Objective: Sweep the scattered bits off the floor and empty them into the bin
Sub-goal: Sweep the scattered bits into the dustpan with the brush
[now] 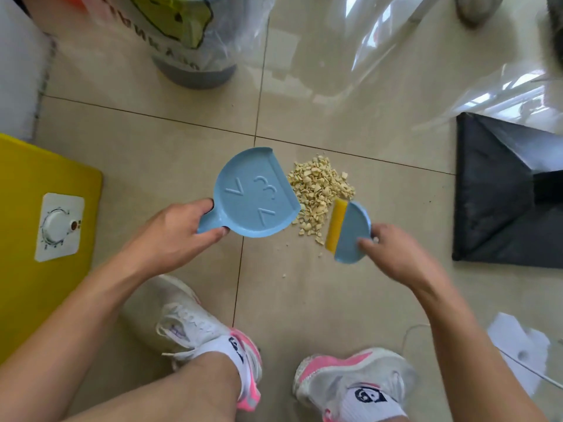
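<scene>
Two hands are gripping tools: left hand (179, 231) fingers (213, 234) curling around the dustpan (256, 193) handle; right hand (393, 254) fingers (364, 242) pinching the brush (350, 231) beside the crumbs (318, 187).

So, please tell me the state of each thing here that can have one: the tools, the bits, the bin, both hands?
dustpan: empty, held by its handle, open edge against the pile
brush: held, yellow bristles beside the pile
bits: heaped on the floor, a few strays around, none in the pan
bin: upright, lined with a plastic bag
left hand: closed on the dustpan handle
right hand: gripping the brush
</scene>
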The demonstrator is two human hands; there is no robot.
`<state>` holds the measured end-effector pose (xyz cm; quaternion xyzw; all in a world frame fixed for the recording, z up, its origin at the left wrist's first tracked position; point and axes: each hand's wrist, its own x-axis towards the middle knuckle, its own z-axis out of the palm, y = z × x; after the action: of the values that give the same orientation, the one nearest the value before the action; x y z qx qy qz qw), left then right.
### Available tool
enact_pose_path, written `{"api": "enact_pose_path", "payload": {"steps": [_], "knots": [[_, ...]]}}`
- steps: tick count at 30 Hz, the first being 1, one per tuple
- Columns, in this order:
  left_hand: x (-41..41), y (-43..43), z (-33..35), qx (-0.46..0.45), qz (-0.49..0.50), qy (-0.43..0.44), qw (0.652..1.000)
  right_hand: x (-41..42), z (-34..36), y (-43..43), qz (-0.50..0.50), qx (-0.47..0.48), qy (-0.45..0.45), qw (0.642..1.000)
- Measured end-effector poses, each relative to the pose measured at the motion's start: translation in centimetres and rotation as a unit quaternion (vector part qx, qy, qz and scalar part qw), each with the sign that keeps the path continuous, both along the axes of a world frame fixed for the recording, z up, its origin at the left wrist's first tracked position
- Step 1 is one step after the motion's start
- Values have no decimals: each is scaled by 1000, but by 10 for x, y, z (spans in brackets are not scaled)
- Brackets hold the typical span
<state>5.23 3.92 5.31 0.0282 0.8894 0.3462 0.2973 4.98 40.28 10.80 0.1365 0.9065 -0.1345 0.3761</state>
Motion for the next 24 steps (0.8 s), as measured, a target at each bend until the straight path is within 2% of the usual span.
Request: {"api": "enact_pose_path", "payload": {"steps": [5,8,12,15,19,24], "knots": [[-1,-15,9,-9,29,11,999,47,-20,-55,204,-47,-41,977],[-1,-20,10,5,41,21,999,52,-49,-87,299,-24,-45,953],[-2,-19,11,55,68,13,996,16,-74,-80,317,23,-39,947],[-5,-14,13,87,82,8,993,-25,-72,-60,324,68,14,943],[-7,-12,14,82,95,1,992,-66,-54,-43,368,114,72,920],[-7,-10,16,99,116,-11,988,-60,-25,-34,438,73,84,892]]}}
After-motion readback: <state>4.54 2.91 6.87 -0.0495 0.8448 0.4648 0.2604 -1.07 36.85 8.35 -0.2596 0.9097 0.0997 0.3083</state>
